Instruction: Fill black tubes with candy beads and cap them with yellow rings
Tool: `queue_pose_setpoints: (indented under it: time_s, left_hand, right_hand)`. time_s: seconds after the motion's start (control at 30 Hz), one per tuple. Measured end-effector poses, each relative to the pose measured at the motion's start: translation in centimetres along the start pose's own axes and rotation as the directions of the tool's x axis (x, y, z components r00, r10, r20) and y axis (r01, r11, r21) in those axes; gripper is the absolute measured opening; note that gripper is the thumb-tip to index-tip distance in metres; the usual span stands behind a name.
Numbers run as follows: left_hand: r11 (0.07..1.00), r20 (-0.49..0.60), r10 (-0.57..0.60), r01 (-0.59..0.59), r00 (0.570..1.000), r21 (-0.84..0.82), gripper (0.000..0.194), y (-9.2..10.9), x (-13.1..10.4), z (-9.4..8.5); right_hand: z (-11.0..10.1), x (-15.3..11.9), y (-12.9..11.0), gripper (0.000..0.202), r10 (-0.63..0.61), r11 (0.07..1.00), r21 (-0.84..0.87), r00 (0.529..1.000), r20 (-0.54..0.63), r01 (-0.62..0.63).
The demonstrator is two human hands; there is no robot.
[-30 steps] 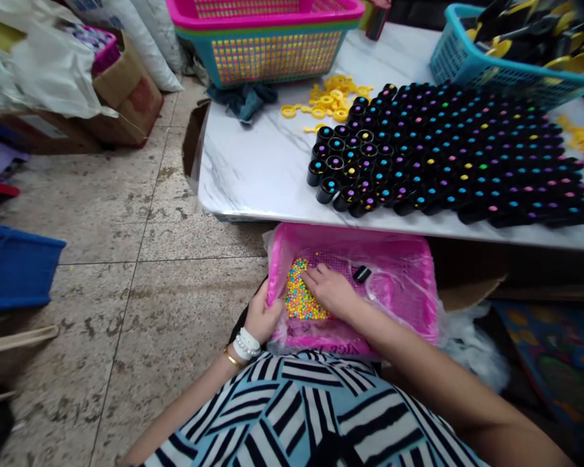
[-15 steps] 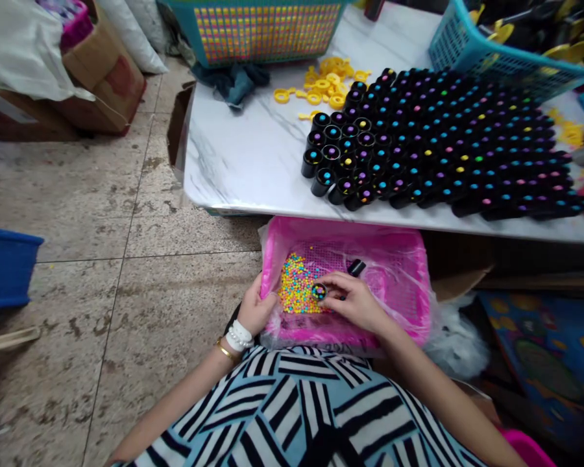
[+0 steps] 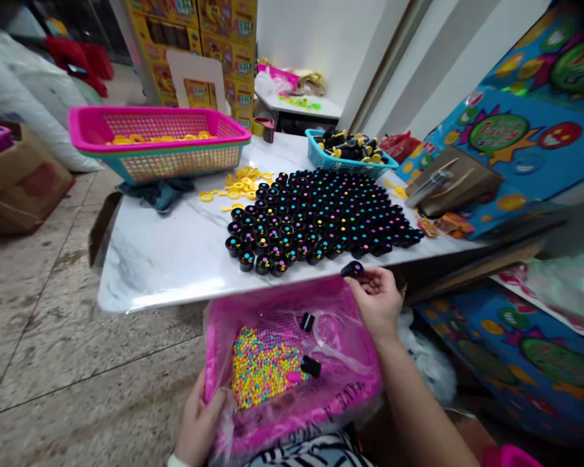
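Note:
My left hand (image 3: 199, 418) is closed on the left rim of a pink plastic basket (image 3: 213, 353) lined with clear film. Between the thumb and fingers of my right hand (image 3: 377, 303) is a small black tube (image 3: 352, 269), tilted at the table's front edge. Small coloured balls (image 3: 263, 370) lie in the basket's left half. Two more black tubes, an upper one (image 3: 307, 321) and a lower one (image 3: 311, 366), lie on their sides in there, the lower beside a small pink piece (image 3: 294, 376). Just beyond my right hand, many black tubes (image 3: 316, 214) stand packed upright, with coloured balls showing in their tops.
The white marbled table (image 3: 160, 259) bears loose yellow ring-shaped pieces (image 3: 243, 183), stacked baskets (image 3: 160, 136), a dark cloth (image 3: 161, 193) and a blue basket (image 3: 353, 165) of black-and-yellow parts. Printed blue boxes (image 3: 511, 136) stand at the right. Cardboard boxes (image 3: 19, 188) are on the floor at left.
My right hand has moved from above the balls in the basket up to the table edge, carrying a black tube. A second tube now lies in the basket. The view has tilted up.

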State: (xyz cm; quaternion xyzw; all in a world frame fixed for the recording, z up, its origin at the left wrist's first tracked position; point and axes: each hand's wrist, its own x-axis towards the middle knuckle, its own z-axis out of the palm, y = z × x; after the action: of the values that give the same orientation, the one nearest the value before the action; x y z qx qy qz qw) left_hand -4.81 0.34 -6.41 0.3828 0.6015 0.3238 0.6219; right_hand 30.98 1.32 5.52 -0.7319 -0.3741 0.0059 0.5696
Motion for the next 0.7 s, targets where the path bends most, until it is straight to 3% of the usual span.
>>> queue_pose_setpoints:
  time_s: [0.07,0.17,0.27,0.33,0.37,0.4,0.47,0.53,0.57,0.63,0.7]
  left_hand:
    - [1.000,0.004,0.013,-0.013,1.000,0.001,0.059,0.1,0.0,0.1]
    - [0.997,-0.024,0.051,-0.050,0.998,0.052,0.058,0.9,-0.6,0.5]
    - [0.992,-0.012,0.080,-0.079,0.997,0.100,0.059,2.1,-1.4,1.0]
    - [0.988,0.034,0.082,-0.085,0.996,0.126,0.055,2.5,-1.7,1.2]
    - [0.987,0.051,0.087,-0.093,0.995,0.130,0.053,2.6,-1.7,1.3]
    - [0.986,0.055,0.096,-0.102,0.994,0.129,0.051,2.6,-1.7,1.4]
    - [0.985,0.071,0.109,-0.117,0.992,0.128,0.050,2.4,-1.6,1.4]
    - [0.983,0.082,0.121,-0.131,0.989,0.128,0.050,2.1,-1.6,1.5]
    - [0.982,0.086,0.126,-0.136,0.988,0.128,0.050,2.0,-1.6,1.5]
    - [0.981,0.099,0.136,-0.148,0.986,0.123,0.051,2.0,-1.8,1.6]
    - [0.981,0.109,0.141,-0.154,0.984,0.116,0.053,2.0,-1.9,1.6]
  right_hand:
    - [0.7,1.7,0.3,0.028,-0.079,0.985,-0.159,0.996,-0.037,0.073]
    - [1.0,2.7,0.1,0.016,-0.261,0.908,-0.330,0.964,0.043,0.260]
    - [0.3,1.1,-0.7,0.017,-0.372,0.849,-0.361,0.922,0.109,0.385]
    - [-0.6,-1.1,-1.1,0.016,-0.376,0.837,-0.321,0.892,0.250,0.443]
    - [-1.0,-2.4,-1.1,0.015,-0.356,0.835,-0.277,0.851,0.387,0.475]
    - [-1.3,-3.8,-1.1,0.016,-0.315,0.836,-0.227,0.776,0.547,0.500]
    - [-1.5,-6.5,-0.8,0.019,-0.170,0.835,-0.178,0.551,0.817,0.521]
    - [-1.3,-8.8,-0.2,0.024,0.031,0.794,-0.231,0.342,0.939,0.562]
    - [-1.0,-9.7,0.0,0.026,0.123,0.759,-0.269,0.275,0.953,0.593]
    - [-0.3,-10.8,0.5,0.033,0.255,0.711,-0.323,0.198,0.946,0.624]
    - [0.3,-10.9,0.6,0.040,0.319,0.730,-0.377,0.205,0.925,0.569]
